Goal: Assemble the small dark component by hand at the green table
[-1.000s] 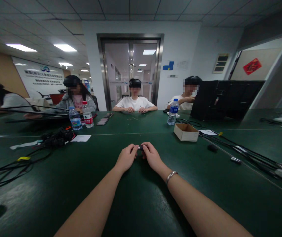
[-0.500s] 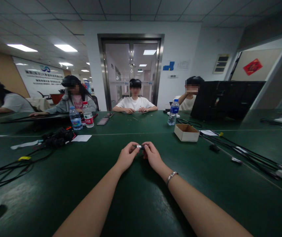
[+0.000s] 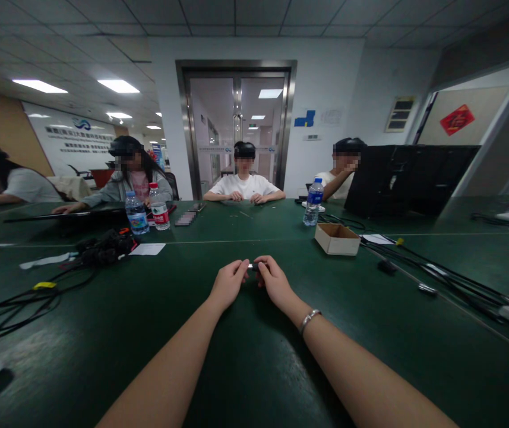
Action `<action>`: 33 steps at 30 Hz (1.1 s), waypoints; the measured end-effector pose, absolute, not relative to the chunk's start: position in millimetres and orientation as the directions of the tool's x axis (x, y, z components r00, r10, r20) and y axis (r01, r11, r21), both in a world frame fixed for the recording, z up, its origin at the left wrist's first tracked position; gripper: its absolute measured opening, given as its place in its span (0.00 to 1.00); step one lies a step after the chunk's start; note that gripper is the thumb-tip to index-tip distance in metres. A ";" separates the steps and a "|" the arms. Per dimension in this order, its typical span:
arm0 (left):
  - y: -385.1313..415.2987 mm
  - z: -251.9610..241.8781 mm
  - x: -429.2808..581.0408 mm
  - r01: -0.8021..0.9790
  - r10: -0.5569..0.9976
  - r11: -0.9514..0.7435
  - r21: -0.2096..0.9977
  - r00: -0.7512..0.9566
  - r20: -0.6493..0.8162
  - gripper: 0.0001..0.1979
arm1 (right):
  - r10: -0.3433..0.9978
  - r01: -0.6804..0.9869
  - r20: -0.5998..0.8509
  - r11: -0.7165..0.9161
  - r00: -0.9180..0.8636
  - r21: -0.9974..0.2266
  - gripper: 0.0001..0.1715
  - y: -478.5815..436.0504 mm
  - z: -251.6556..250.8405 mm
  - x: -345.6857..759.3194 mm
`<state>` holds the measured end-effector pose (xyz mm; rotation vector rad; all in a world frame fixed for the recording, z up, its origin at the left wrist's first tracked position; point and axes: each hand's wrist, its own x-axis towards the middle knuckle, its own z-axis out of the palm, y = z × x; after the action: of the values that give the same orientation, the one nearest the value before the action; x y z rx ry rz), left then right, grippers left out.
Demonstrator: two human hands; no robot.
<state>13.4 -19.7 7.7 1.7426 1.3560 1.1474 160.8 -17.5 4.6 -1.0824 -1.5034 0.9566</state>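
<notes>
Above the dark green table [image 3: 254,368], my hands meet in front of me around a small black-and-silver stick-like object [image 3: 255,267]. Its silver end is pinched between the thumb and fingers of my left hand [image 3: 231,282]. My right hand [image 3: 274,278], with a silver bracelet at the wrist, grips the black end. Fingers cover most of the object, so its exact kind is hidden.
An open cardboard box [image 3: 337,239] and a water bottle [image 3: 313,203] stand ahead to the right. Cables [image 3: 441,270], a black piece [image 3: 386,267] and a silver piece [image 3: 427,289] lie farther right. Tangled black gear [image 3: 105,248] and two bottles are left. Several people sit around.
My left fingers have shifted over the silver part, so less of it shows. More of the black end is visible. My right hand stays nearly in place.
</notes>
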 end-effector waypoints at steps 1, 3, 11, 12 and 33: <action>-19.9 7.9 13.2 0.410 0.966 -0.257 0.875 0.082 0.245 0.26 | 0.957 0.156 0.277 0.288 -0.089 -0.945 0.13 -16.7 3.7 160.7; -20.0 8.2 12.8 0.417 0.968 -0.249 0.874 0.083 0.237 0.27 | 0.955 0.148 0.281 0.292 -0.092 -0.945 0.14 -15.5 2.5 160.9; -19.4 7.6 11.0 0.245 0.942 -0.334 0.910 0.117 0.314 0.20 | 0.959 0.116 0.276 0.281 -0.058 -0.953 0.15 -13.5 1.7 162.3; -19.4 7.8 10.9 0.227 0.932 -0.359 0.906 0.136 0.335 0.19 | 0.959 0.113 0.276 0.281 -0.059 -0.953 0.14 -13.2 1.3 162.2; -20.4 10.3 10.6 0.330 0.956 -0.295 0.897 0.104 0.276 0.22 | 0.958 0.159 0.270 0.282 -0.094 -0.946 0.13 -19.1 7.5 159.8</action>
<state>10.6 -20.4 10.3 1.7189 1.2666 1.1961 159.8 -19.1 7.5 -1.0827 -1.5065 0.9606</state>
